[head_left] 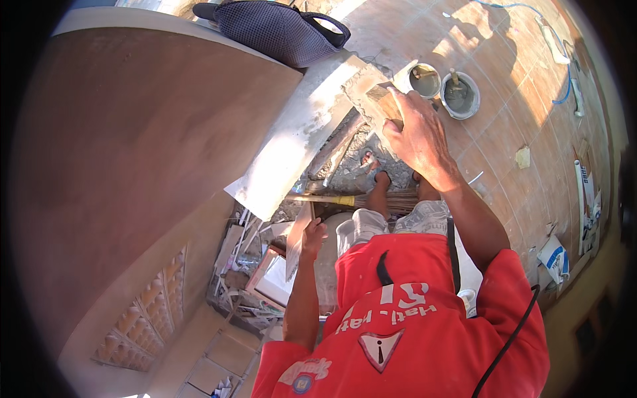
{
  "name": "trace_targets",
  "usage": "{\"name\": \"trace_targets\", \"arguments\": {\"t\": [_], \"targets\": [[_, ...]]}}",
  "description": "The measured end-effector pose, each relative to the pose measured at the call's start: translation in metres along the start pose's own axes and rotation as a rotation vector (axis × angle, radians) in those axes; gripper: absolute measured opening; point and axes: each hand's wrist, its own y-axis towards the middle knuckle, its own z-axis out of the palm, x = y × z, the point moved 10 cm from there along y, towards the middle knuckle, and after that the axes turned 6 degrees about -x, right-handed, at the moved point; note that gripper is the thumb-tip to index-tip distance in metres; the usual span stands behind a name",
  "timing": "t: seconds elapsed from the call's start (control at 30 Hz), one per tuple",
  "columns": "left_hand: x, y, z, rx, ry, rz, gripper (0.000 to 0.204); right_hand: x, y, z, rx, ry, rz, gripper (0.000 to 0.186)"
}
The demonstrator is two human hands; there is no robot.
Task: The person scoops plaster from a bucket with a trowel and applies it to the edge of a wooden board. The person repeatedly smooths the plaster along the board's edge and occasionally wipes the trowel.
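My right hand (421,132) is closed on a small wooden block (385,105), holding it at the top end of a rough, mortar-smeared ledge (361,83). The ledge joins a pale sunlit slab (282,162). Lower and to the left, my left hand (313,237) has its fingers curled at the edge of a thin flat board (297,240); part of that board is hidden. A broom (342,200) with a yellow band lies across, between my left hand and my feet.
Two buckets (424,81) (460,96) of grey mix stand on the tiled floor (504,159) beyond my right hand. A dark mesh cap (275,32) rests atop the brown wall (152,113). Rubble surrounds my feet; a box (272,277) and scraps lie left. A blue hose (569,83) runs far right.
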Motion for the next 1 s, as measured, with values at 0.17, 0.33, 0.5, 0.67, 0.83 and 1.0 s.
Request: {"name": "trace_targets", "arguments": {"t": [0.17, 0.33, 0.5, 0.67, 0.83, 1.0], "targets": [[-0.008, -0.001, -0.004, -0.002, -0.119, 0.048, 0.053, 0.033, 0.0, 0.027, -0.023, 0.02, -0.133, 0.048], [0.022, -0.011, -0.003, -0.025, 0.002, -0.02, 0.052, 0.12, -0.075, 0.09, 0.252, 0.244, -0.277, 0.049], [0.041, -0.005, -0.008, -0.066, -0.117, 0.032, 0.052, 0.083, -0.031, 0.031, 0.096, 0.187, -0.159, 0.051], [0.037, -0.003, -0.004, -0.064, -0.138, 0.007, 0.054, 0.045, -0.01, 0.033, 0.037, 0.041, -0.117, 0.048], [0.02, -0.007, 0.002, -0.008, 0.005, 0.01, 0.052, 0.132, -0.09, 0.103, 0.443, 0.321, -0.226, 0.059], [0.011, -0.006, -0.012, -0.071, -0.157, 0.075, 0.05, 0.019, -0.074, 0.073, 0.537, 1.437, 0.671, 0.053]]}}
